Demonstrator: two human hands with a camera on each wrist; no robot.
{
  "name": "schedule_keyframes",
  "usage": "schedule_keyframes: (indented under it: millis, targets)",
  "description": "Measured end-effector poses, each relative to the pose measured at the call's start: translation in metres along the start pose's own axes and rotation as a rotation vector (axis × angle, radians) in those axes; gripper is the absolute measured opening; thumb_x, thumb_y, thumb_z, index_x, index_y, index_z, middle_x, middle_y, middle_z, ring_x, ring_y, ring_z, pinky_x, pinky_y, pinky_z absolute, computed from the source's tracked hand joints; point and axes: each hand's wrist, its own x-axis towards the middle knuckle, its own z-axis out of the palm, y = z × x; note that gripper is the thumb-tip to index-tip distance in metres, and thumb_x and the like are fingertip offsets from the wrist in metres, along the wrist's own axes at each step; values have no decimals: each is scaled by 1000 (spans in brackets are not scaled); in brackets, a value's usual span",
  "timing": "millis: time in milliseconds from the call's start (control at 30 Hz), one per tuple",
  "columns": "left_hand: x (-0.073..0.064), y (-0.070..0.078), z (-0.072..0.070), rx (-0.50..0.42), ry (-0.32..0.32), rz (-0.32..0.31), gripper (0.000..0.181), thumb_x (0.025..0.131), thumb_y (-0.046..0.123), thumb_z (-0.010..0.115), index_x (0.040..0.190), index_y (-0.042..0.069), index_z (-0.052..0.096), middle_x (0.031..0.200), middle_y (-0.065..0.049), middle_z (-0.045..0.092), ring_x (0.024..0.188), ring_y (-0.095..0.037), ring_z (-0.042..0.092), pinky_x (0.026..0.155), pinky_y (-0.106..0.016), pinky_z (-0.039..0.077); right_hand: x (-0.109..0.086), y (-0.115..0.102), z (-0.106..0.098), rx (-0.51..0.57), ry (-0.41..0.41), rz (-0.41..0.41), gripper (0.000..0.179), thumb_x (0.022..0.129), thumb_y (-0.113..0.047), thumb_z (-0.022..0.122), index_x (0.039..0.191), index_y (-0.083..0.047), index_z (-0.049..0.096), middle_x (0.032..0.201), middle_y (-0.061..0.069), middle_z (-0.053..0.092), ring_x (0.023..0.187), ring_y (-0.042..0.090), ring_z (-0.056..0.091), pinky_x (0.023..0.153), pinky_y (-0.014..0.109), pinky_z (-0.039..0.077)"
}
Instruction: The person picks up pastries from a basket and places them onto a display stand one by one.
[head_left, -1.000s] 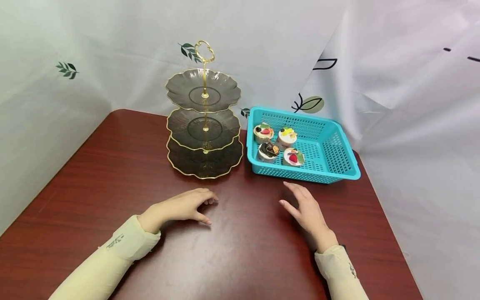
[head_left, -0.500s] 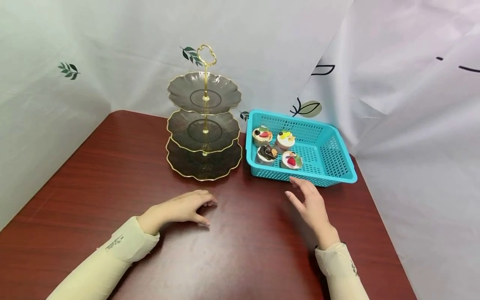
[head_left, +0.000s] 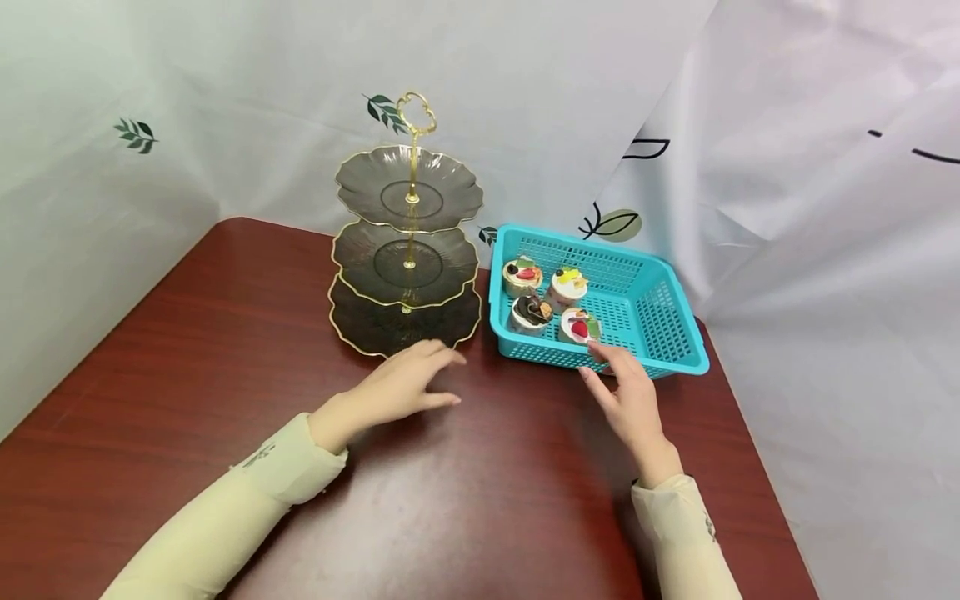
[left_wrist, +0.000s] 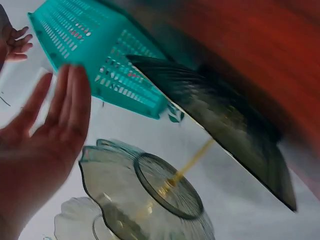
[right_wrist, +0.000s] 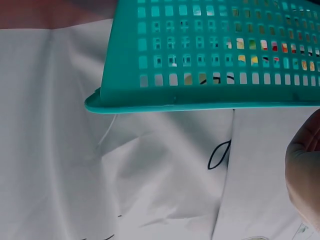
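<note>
My left hand (head_left: 401,385) hovers over the table just in front of the three-tier plate stand (head_left: 408,265), thumb and fingers spread and holding nothing. Its fingers cover part of the lowest plate's front rim in the head view. My right hand (head_left: 628,402) is at the near side of the turquoise basket (head_left: 675,367), fingertips by the rim, with nothing in it. Inside the basket's left half sit several small cupcakes: one with dark chocolate topping (head_left: 531,313), one with a red berry (head_left: 580,327), one with yellow fruit (head_left: 567,287) and one with mixed fruit (head_left: 522,275).
The stand has smoky scalloped plates with gold edges and a gold ring handle (head_left: 417,112) on top. It stands left of the basket on the dark red table (head_left: 247,333). A pale cloth (head_left: 270,100) with leaf prints hangs behind and to the right.
My left hand has moved forward and slightly right toward the stand. The right hand has come forward to the basket's near rim. The cupcakes stay in their places.
</note>
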Motion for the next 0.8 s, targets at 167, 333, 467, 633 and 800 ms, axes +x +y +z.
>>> schedule_keyframes:
  millis: [167, 333, 467, 633, 800]
  targets:
    - [30, 6, 7, -32, 198, -100, 43, 80, 30, 77, 115, 8, 64, 101, -8, 64, 92, -20, 58, 79, -37, 50, 9, 1, -2, 1, 24, 2, 41, 86, -16, 70, 124, -5, 62, 113, 14, 66, 98, 28, 60, 81, 46, 53]
    - [53, 6, 19, -71, 275, -167, 49, 81, 31, 77, 121, 9, 61, 100, -9, 63, 85, -18, 56, 74, -35, 49, 24, 2, -2, 8, 38, -3, 37, 87, -16, 69, 121, -3, 63, 112, 15, 66, 98, 27, 60, 81, 45, 53]
    - [65, 5, 30, -106, 292, -177, 55, 80, 31, 78, 126, 8, 59, 108, -10, 62, 90, -21, 56, 78, -37, 49, 42, 3, -1, 15, 17, -4, 37, 88, -17, 69, 121, -2, 63, 111, 16, 66, 98, 29, 60, 81, 47, 53]
    - [74, 3, 38, -141, 295, -219, 58, 80, 33, 77, 128, 7, 58, 114, -13, 59, 101, -26, 57, 87, -42, 49, 66, 1, 3, 33, -64, 51, 37, 90, -21, 66, 122, -1, 62, 113, 18, 64, 100, 33, 60, 84, 50, 51]
    - [80, 4, 42, -147, 288, -239, 54, 79, 32, 78, 123, 6, 62, 114, -13, 59, 106, -28, 58, 92, -43, 49, 85, 1, 7, 3, -148, 86, 41, 93, -27, 63, 125, -1, 60, 114, 18, 62, 103, 32, 59, 85, 49, 52]
